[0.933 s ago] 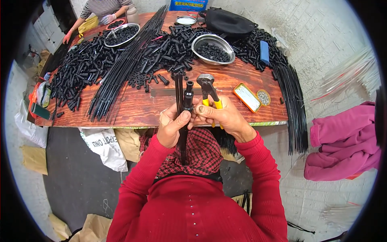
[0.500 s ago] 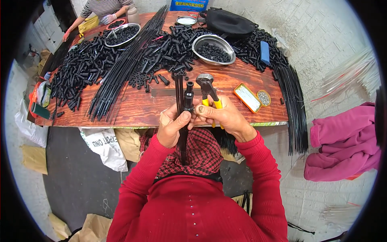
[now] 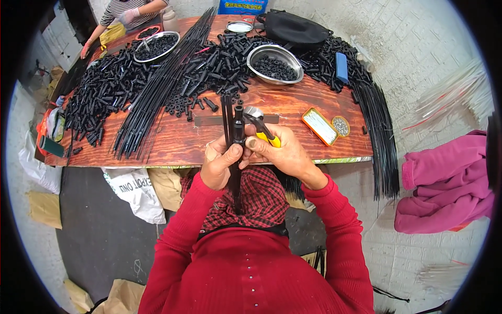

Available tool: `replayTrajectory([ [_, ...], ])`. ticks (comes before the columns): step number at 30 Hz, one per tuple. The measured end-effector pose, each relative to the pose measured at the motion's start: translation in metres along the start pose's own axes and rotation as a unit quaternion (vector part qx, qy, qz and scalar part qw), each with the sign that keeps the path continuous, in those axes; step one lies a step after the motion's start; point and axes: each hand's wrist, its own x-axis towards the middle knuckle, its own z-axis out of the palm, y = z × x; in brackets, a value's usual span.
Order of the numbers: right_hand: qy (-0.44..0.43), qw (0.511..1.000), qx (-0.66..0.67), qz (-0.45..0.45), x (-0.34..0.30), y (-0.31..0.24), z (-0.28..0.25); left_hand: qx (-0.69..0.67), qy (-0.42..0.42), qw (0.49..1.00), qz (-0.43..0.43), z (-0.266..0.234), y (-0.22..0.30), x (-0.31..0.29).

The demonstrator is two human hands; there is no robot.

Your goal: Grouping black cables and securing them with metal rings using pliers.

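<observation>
My left hand [image 3: 217, 165] is closed around a few thin black rods [image 3: 226, 112] and a black tube-shaped plastic fitting [image 3: 238, 125], all standing upright above the table's near edge. Below the fist the rods' dark lower ends hang over my checked red apron. My right hand [image 3: 287, 154] grips yellow-handled pincers [image 3: 263, 128], their metal head tilted toward the fitting's upper end. The right thumb and fingertips also press at the fitting's lower part, meeting the left fingers there. Whether those fingertips pinch a small piece is hidden.
Across the wooden table [image 3: 167, 149] spread heaps of black fittings [image 3: 110, 83] and long black rods [image 3: 151, 99]. A steel bowl [image 3: 254, 73] holds small black rings. Two small containers [image 3: 320, 126] of metal bits lie to the right. A co-worker's gloved hand [image 3: 129, 15] shows at the far left.
The pincers have swung in my right hand, their head tipping left and down toward the fitting. The right hand has shifted slightly left. The co-worker's gloved hand has moved left and up.
</observation>
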Motion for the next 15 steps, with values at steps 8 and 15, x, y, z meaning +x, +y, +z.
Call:
replayTrajectory([
  [8, 0.001, 0.989, -0.148, 0.020, -0.013, -0.009, -0.025, -0.066, -0.032, 0.997, -0.002, -0.007, 0.002, 0.005],
  [15, -0.075, 0.932, -0.305, 0.183, -0.028, -0.035, -0.032, -0.042, -0.026, 0.999, 0.004, -0.005, 0.000, 0.007],
])
